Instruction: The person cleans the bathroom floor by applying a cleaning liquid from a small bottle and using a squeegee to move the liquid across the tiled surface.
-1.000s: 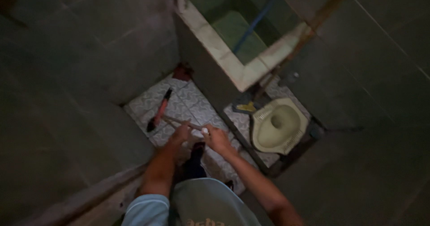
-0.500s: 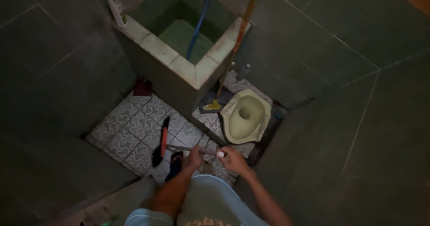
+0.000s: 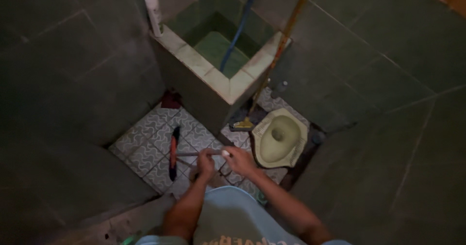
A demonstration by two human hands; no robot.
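One broom (image 3: 172,152), its brush head on the tiled floor (image 3: 145,150): left hand (image 3: 206,161) and right hand (image 3: 238,158) both closed round its handle (image 3: 194,153). One squat toilet (image 3: 279,138) lay just right, one water tank (image 3: 213,60) beyond; little bare floor between walls.

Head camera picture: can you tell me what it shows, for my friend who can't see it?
Looking down in a dim tiled bathroom, a person's left hand and right hand both grip a thin broom handle whose red-and-black brush head rests on the patterned floor. To the right sits a pale squat toilet; behind stands a tiled water basin.
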